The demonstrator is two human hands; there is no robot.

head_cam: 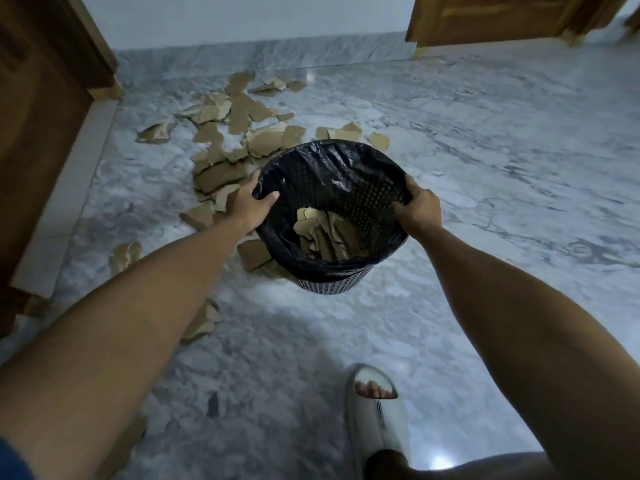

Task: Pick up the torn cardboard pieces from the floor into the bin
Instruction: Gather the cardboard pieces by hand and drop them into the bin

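Observation:
A round perforated bin (332, 284) lined with a black plastic bag is held in front of me over the marble floor. My left hand (247, 204) grips its left rim and my right hand (420, 209) grips its right rim. Some torn brown cardboard pieces lie inside the bin (327, 237). Several more torn cardboard pieces (235, 133) are scattered on the floor beyond and to the left of the bin, and a few lie closer to me (126, 252), partly hidden by my left forearm.
A wooden door and frame (45, 109) stand along the left side; another wooden door (502, 19) is at the back right. A grey marble skirting (277, 51) runs under the white back wall. My right foot in a white slipper (375, 410) is at the bottom.

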